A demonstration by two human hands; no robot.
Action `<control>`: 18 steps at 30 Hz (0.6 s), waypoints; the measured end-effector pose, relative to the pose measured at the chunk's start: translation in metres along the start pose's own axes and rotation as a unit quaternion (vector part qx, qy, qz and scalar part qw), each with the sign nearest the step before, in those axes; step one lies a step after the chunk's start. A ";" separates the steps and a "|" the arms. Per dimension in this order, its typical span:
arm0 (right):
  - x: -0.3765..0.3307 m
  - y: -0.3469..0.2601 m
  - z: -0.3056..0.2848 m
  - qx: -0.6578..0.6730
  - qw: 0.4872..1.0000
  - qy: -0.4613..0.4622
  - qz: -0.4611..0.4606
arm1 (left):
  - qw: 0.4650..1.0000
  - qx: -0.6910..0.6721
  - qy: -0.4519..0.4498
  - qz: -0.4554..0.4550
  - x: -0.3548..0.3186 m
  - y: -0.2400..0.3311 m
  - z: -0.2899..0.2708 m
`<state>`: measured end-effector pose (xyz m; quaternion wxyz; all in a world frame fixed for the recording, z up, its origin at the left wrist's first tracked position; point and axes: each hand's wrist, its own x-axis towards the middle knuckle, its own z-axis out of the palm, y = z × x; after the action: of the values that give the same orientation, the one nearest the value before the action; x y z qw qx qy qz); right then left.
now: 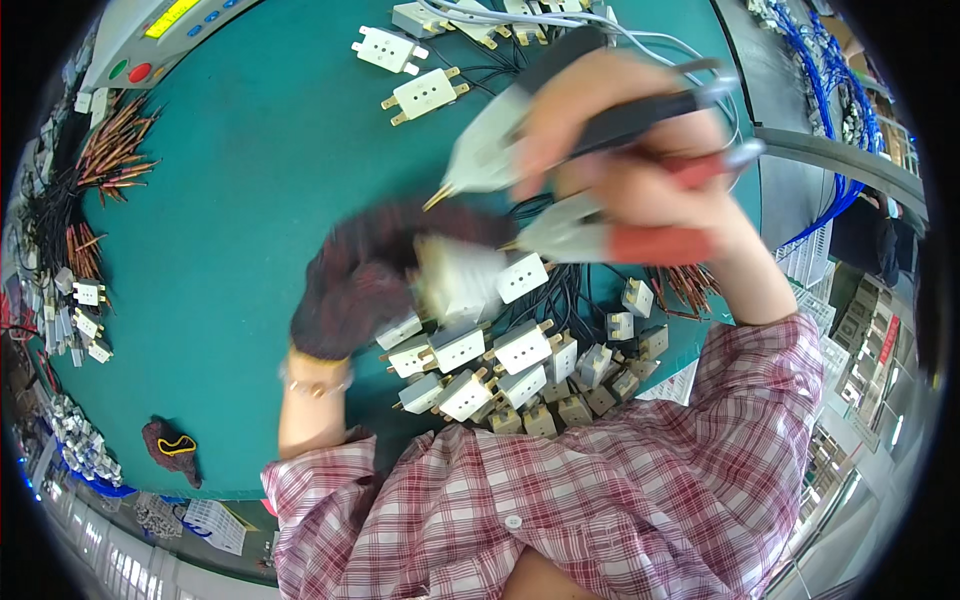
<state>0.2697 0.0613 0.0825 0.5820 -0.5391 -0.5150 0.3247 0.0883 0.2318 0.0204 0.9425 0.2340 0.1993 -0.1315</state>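
Observation:
My left hand (355,280) wears a dark knitted glove and is smeared by motion. Its fingers close round a blurred white plug-like block (452,278). In my bare right hand (640,150) are two test probes with brass tips: a grey-and-black probe (490,145) and a grey-and-red probe (570,230). The black probe's tip is above the gloved fingers; the red one's tip is close to the held block, but I cannot tell whether they touch. More white blocks (522,347) with brass prongs and black leads lie heaped between my forearms, against my shirt.
Several more white blocks (425,95) lie at the far side of the green mat (230,220). A tester (165,45) with a lit display stands at the far left. Copper-ended leads (115,150) are bundled on the left, above a spare dark glove (172,450). Blue cables (825,90) hang at the right.

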 end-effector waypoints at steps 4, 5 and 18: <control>-0.002 -0.039 -0.010 0.189 0.960 0.205 -0.009 | 0.866 0.372 -0.325 0.077 -0.026 0.017 0.012; -0.012 -0.044 -0.016 0.100 0.953 0.278 0.060 | 0.833 0.471 -0.289 0.043 -0.024 0.019 0.017; -0.018 -0.042 -0.012 -0.007 0.932 0.304 0.198 | 0.736 0.549 0.108 0.381 0.050 0.009 0.001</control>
<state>0.2689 0.0322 0.1201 0.6307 -0.7071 -0.1988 0.2504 0.1358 0.2310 0.0022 0.5939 0.7797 0.0870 0.1782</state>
